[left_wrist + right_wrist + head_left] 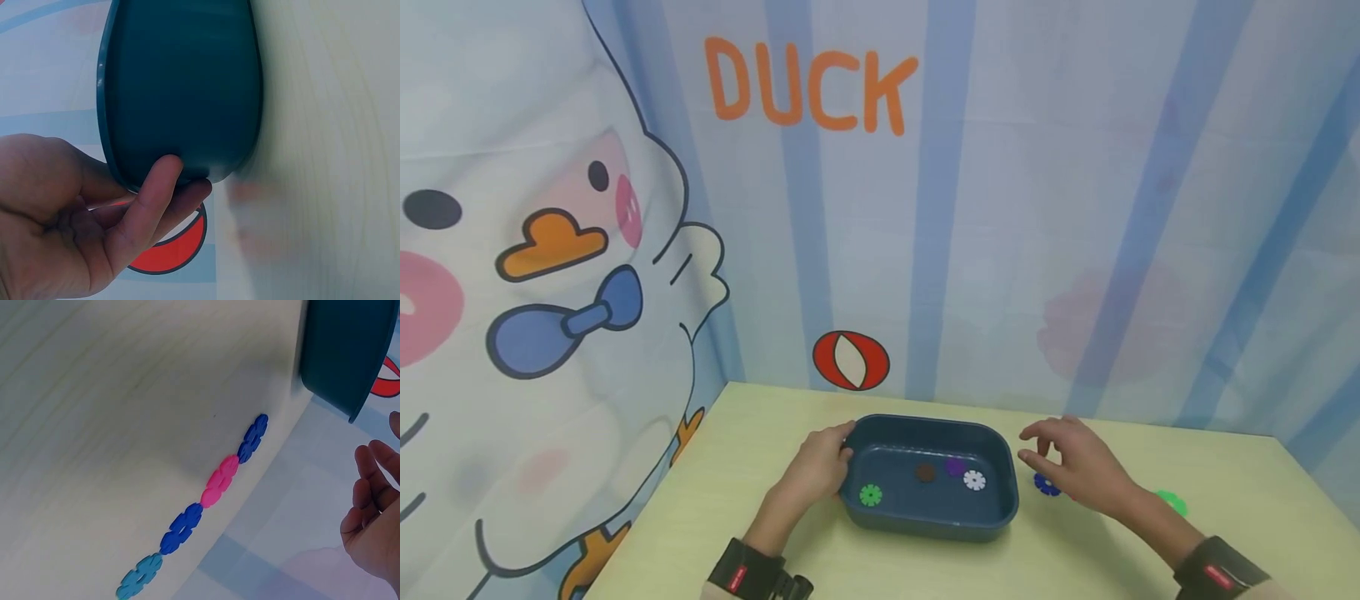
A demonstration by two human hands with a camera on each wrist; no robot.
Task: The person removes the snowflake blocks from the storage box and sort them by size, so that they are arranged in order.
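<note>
Backdrop cloth [1037, 167], printed with pale and mid-blue upright stripes, encloses the work area behind and to the left; soft folds cross its surface. Table [925, 575], pale yellow with faint wood grain, extends in front of the cloth, its far edge running along the stripes. Duck figure [550, 400], white with an orange bill and a blue bow tie, fills the left panel. Lettering [872, 92], orange, reads "DUCK" high on the rear panel. Tray [925, 527], dark blue with rounded corners, stands on the table near its far edge. Printed ball [850, 360], red and cream, appears low on the cloth beyond the tray. Left hand [814, 467] grips the tray's left end. Right hand [1082, 462] hangs just beyond the right end, fingers loosely bent, thumb and forefinger parted. Black wristbands [1217, 567] encircle both wrists. Within the tray lie a green disc [870, 496], toward the left, and brown [926, 472], purple [955, 467] and white [974, 480] discs, right of it. The right wrist view shows a row of blue, pink, blue and light-blue discs [220, 481] on the table.
</note>
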